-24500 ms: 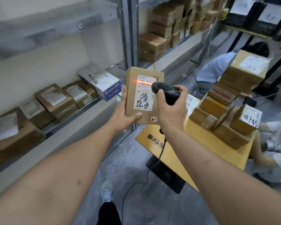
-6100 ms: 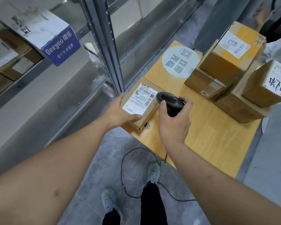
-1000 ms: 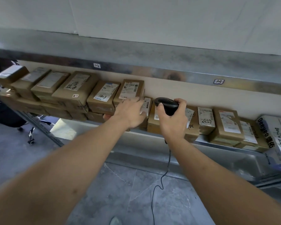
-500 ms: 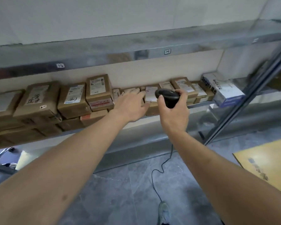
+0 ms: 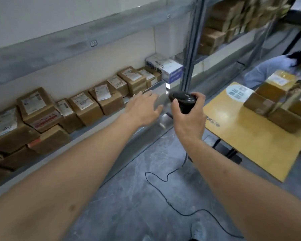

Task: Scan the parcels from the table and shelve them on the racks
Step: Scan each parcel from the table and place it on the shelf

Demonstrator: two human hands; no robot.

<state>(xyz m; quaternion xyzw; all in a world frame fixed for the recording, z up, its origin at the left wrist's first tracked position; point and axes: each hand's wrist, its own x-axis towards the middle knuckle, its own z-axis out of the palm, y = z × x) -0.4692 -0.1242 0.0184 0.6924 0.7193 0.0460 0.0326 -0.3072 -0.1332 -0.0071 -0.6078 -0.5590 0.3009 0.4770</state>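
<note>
My right hand (image 5: 188, 117) grips a black handheld scanner (image 5: 182, 101), its cable (image 5: 165, 178) trailing down to the floor. My left hand (image 5: 143, 108) is empty, fingers spread, hovering in front of the grey metal rack shelf (image 5: 111, 124). Several brown cardboard parcels (image 5: 85, 106) with white labels lie in a row on that shelf. At the right, a yellow wooden table (image 5: 236, 134) holds a cluster of brown parcels (image 5: 276, 101).
A white and blue box (image 5: 165, 68) sits at the shelf's right end beside a metal rack upright (image 5: 191, 47). More cartons (image 5: 221, 30) fill the far rack. A person in a light shirt (image 5: 268, 68) crouches behind the table. Grey floor lies below.
The view has swung right, bringing the table and its parcels into sight. My left hand has pulled back from the shelved parcels and is empty. My right hand keeps the scanner.
</note>
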